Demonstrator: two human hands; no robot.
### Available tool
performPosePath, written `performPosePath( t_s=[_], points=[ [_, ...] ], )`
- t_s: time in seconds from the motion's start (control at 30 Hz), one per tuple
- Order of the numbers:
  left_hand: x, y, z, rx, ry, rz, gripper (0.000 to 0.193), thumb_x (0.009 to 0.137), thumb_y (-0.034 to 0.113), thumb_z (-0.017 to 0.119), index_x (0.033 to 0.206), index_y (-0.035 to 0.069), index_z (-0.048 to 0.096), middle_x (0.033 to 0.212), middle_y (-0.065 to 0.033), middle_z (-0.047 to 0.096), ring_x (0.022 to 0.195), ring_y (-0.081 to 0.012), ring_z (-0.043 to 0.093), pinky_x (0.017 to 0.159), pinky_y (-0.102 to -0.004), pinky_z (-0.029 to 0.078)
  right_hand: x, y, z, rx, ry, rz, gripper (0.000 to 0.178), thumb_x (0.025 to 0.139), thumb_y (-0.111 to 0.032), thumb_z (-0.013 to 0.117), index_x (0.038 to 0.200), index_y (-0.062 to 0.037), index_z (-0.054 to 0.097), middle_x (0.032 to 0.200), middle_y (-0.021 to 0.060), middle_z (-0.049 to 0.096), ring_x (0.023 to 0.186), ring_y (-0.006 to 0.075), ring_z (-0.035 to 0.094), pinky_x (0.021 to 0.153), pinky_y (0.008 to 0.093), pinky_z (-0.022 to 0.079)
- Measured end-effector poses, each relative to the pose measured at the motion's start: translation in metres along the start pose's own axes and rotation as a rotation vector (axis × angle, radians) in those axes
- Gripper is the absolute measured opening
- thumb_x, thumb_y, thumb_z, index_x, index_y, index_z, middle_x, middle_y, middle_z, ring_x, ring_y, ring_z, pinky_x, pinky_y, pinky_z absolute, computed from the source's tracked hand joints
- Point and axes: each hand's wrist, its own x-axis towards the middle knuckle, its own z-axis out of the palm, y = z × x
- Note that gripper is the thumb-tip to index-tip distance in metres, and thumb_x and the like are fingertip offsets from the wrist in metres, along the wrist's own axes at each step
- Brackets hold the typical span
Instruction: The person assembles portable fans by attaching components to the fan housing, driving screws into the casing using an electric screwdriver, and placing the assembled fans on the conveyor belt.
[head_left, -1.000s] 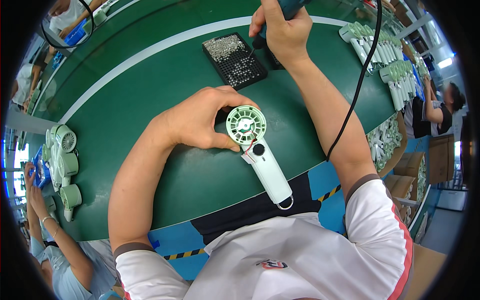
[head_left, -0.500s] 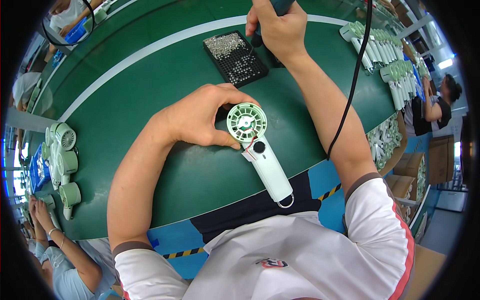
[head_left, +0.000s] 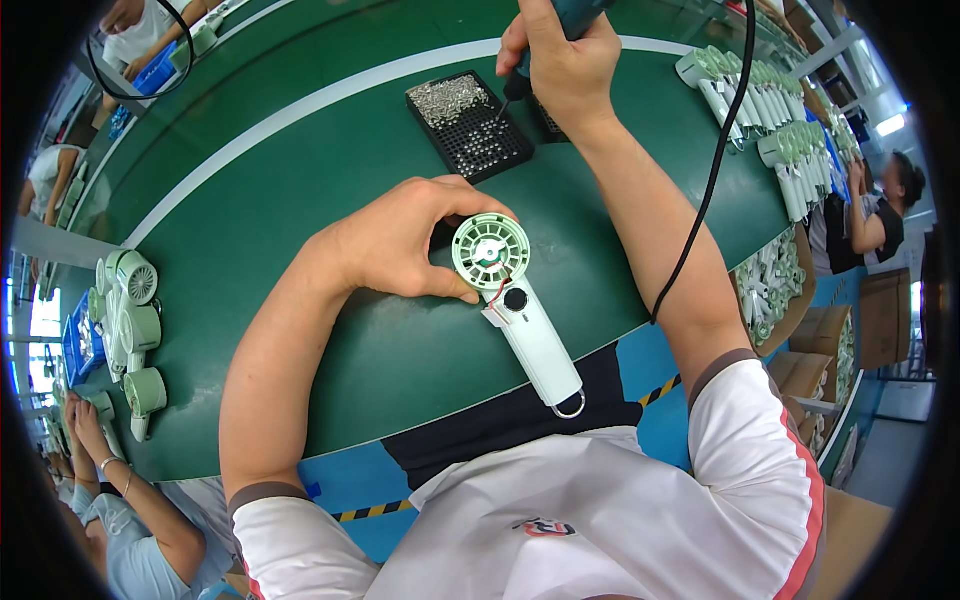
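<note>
My left hand (head_left: 415,238) is closed round the rim of a pale green handheld fan (head_left: 538,345). The fan's round head is uncovered, showing a slotted ring, a metal centre piece and red and black wires. Its white handle, with a black round button and a metal loop at the end, points toward me. Up at the far side my right hand (head_left: 572,62) grips a dark teal electric screwdriver (head_left: 574,16). The driver's thin tip reaches down at the right edge of a black screw tray (head_left: 484,150), which holds a heap of silvery screws and others standing in its holes.
Several fans stand in rows at the far right (head_left: 745,105) and at the left edge (head_left: 140,330) of the green table (head_left: 380,350). A black cable (head_left: 715,165) hangs beside my right forearm. Boxes of pale parts (head_left: 775,290) stand at the right. Co-workers sit on both sides.
The screwdriver and my right hand have shifted very slightly right, with the tip staying by the tray. My left hand still holds the fan in nearly the same spot.
</note>
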Motion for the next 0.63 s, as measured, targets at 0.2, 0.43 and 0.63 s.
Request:
performPosePath(
  t_s=[0.2,0.43,0.63],
  points=[
    [0.001,-0.005,0.001,0.010,0.011,0.052,0.067,0.062,0.014,0.092,0.124,0.005,0.071,0.107,-0.0128,0.073,0.106,-0.0289,0.063,0.095,-0.0382,0.052,0.001,-0.025,-0.007,0.039,0.019,-0.002,0.022,0.103,-0.022,0.066,0.099,-0.0002,0.063,0.062,0.0052,0.060,0.046,0.0141,0.057,0.043,0.0286,0.047],
    [-0.001,-0.004,0.001,0.026,0.027,0.045,0.068,0.062,0.014,0.092,0.126,0.005,0.070,0.108,-0.0123,0.073,0.105,-0.0284,0.064,0.095,-0.0374,0.051,-0.045,-0.109,0.003,0.445,-0.157,0.105,0.033,0.109,-0.028,0.052,0.108,0.0044,0.059,0.058,0.0077,0.050,0.043,0.0185,0.048,0.040,0.0332,0.043],
    [-0.003,-0.003,0.000,0.054,0.020,0.068,0.067,0.064,0.014,0.091,0.128,0.007,0.070,0.111,-0.0123,0.074,0.106,-0.0277,0.063,0.096,-0.0382,0.051,-0.062,-0.116,-0.003,0.307,-0.451,0.187,0.034,0.107,-0.026,0.057,0.113,0.0074,0.055,0.056,0.0117,0.052,0.044,0.0217,0.051,0.042,0.0356,0.045]
  ],
)
